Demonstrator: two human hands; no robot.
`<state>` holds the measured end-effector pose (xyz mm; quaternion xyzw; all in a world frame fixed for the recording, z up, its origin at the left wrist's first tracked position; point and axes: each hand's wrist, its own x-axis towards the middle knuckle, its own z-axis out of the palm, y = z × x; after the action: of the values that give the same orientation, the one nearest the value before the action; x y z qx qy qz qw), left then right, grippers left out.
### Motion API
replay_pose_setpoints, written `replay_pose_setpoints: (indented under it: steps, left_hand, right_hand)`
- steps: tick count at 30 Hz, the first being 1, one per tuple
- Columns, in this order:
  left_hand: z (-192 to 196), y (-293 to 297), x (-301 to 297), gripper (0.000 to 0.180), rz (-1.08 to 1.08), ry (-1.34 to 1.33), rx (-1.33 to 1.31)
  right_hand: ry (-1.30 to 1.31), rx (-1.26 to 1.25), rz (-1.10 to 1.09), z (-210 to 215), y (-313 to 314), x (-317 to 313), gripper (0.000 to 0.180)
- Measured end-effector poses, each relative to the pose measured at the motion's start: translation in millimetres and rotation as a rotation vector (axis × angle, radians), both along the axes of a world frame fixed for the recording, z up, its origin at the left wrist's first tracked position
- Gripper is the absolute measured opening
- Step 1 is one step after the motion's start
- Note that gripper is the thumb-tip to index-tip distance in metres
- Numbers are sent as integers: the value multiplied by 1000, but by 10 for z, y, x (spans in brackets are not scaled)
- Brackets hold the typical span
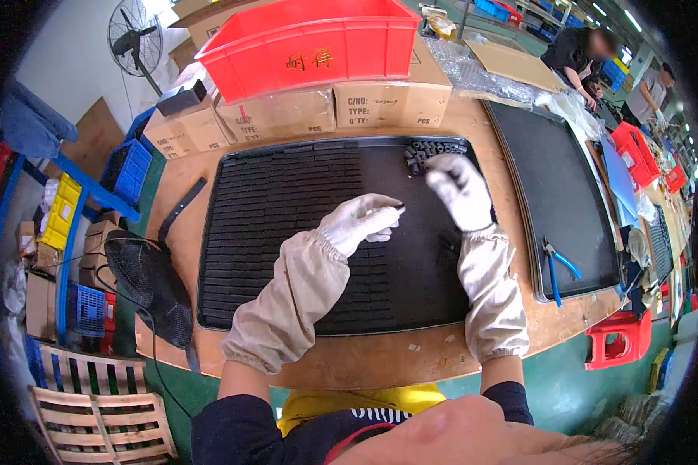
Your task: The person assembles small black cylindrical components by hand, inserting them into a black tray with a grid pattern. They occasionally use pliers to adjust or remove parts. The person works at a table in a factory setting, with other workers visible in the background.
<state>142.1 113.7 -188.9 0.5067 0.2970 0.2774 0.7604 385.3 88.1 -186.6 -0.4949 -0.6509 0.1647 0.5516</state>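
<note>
Most rows of the black tray (pixel 287 225) on the worktop (pixel 364 360) look filled, judged from the left side. A small dark part (pixel 400 208) is pinched in the left hand (pixel 360 221). The right hand (pixel 459 186) is closed on the loose parts (pixel 432 151) piled at the far right corner, so some are left.

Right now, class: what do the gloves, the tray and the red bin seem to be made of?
Gloves, left and right: probably knitted cotton, matte and creased. Tray: likely moulded black plastic, ribbed with a faint sheen. Red bin: glossy rigid plastic with a rolled rim.
</note>
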Motion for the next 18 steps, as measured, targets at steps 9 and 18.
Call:
replay_pose_setpoints:
  steps: [9, 18]
  left_hand:
    - [-155, 93, -9, 28, 64, 30, 89]
    - [-117, 84, -16, 27, 109, -43, 109]
  right_hand:
    - [-874, -23, -784, -523, 193, 650, 18]
    - [-1005, -57, -810, -583, 298, 658, 20]
